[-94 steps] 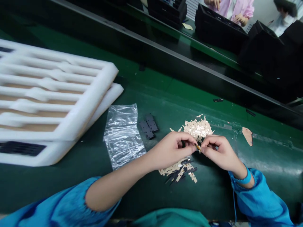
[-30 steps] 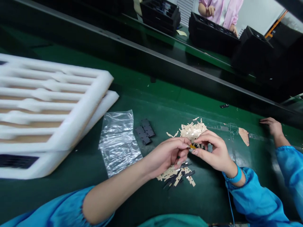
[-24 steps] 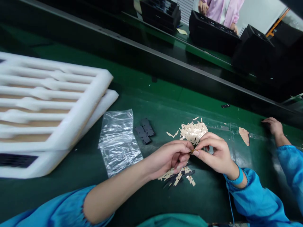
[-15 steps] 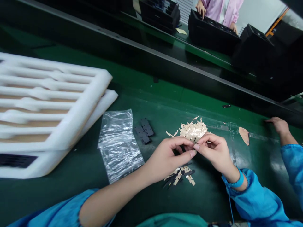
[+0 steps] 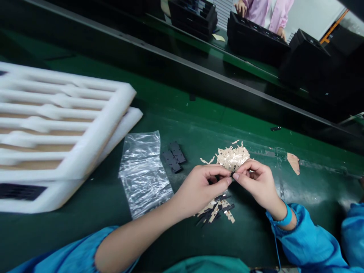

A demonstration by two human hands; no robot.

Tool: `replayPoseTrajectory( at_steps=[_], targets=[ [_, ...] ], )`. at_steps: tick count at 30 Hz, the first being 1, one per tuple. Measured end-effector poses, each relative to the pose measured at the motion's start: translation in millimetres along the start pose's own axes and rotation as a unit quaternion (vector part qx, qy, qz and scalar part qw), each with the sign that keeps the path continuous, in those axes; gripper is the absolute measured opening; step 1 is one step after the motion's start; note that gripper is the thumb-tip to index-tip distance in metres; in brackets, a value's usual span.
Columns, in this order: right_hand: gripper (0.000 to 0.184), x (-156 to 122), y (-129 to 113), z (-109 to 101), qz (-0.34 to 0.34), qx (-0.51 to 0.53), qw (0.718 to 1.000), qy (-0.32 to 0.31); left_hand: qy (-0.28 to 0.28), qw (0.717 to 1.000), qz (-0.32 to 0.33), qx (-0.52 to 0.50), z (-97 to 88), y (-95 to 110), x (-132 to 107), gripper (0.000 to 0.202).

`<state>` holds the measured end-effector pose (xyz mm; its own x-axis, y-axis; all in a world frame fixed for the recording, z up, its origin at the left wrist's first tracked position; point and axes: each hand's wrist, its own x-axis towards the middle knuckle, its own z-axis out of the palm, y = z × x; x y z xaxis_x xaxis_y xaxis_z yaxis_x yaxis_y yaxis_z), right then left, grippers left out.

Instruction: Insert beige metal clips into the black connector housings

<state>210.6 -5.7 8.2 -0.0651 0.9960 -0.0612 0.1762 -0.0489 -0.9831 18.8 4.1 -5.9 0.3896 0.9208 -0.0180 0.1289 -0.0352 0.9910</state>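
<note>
My left hand (image 5: 206,184) and my right hand (image 5: 256,182) meet fingertip to fingertip over the green bench. Between them they pinch a small black part (image 5: 232,174), mostly covered by the fingers, so its exact kind cannot be made out. Just beyond the fingertips lies a heap of small cream-coloured metal strips (image 5: 231,156). Nearer to me, below the hands, is a loose pile of mixed black and cream strips (image 5: 218,212), some with holes. Flat black plates (image 5: 174,156) rest to the left of my left hand.
A clear plastic bag (image 5: 143,174) lies left of the plates. White foam trays (image 5: 93,144) are stacked at the left. A brown scrap (image 5: 293,163) sits at the right, near a neighbour's blue sleeve (image 5: 354,231). Across the divider, a person in pink (image 5: 258,15) stands behind black bins (image 5: 256,38).
The neighbour's hand at the right has drawn back toward the frame's edge. My fingertips have shifted slightly, and the black part shows a little more between them.
</note>
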Motion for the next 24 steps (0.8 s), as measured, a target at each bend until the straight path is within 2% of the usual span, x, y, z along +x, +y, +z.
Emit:
replayPoseTrajectory(
  at_steps=[4,7,11,13,15,19,22,24],
  targets=[
    [0.006,-1,-1,0,-0.035,-0.04,0.999,0.012,0.007,1.0,0.007,0.021,0.2,0,-1,0.018],
    [0.006,-2,0,-1,-0.037,-0.049,0.998,0.011,0.005,1.0,-0.008,0.013,0.8,-2,0,0.017],
    [0.01,0,1,-4,0.018,-0.006,1.0,0.0,0.006,0.997,-0.064,-0.03,1.9,-8,3,0.018],
    [0.012,2,2,-4,0.052,0.038,0.998,-0.01,0.005,0.996,-0.071,-0.047,2.1,-8,4,0.018],
    [0.014,5,1,-3,0.095,0.088,0.991,-0.018,0.003,0.997,-0.052,-0.052,1.8,-6,3,0.016],
    [0.016,8,-3,-1,0.202,0.175,0.963,-0.037,-0.016,0.999,0.03,-0.038,-0.5,3,1,0.011],
    [0.018,10,-6,-2,0.245,0.218,0.942,-0.07,-0.027,0.996,0.079,-0.028,-2.1,5,1,0.009],
    [0.019,10,-8,-3,0.263,0.238,0.93,-0.095,-0.028,0.996,0.085,-0.02,-2.4,3,1,0.007]
  ],
)
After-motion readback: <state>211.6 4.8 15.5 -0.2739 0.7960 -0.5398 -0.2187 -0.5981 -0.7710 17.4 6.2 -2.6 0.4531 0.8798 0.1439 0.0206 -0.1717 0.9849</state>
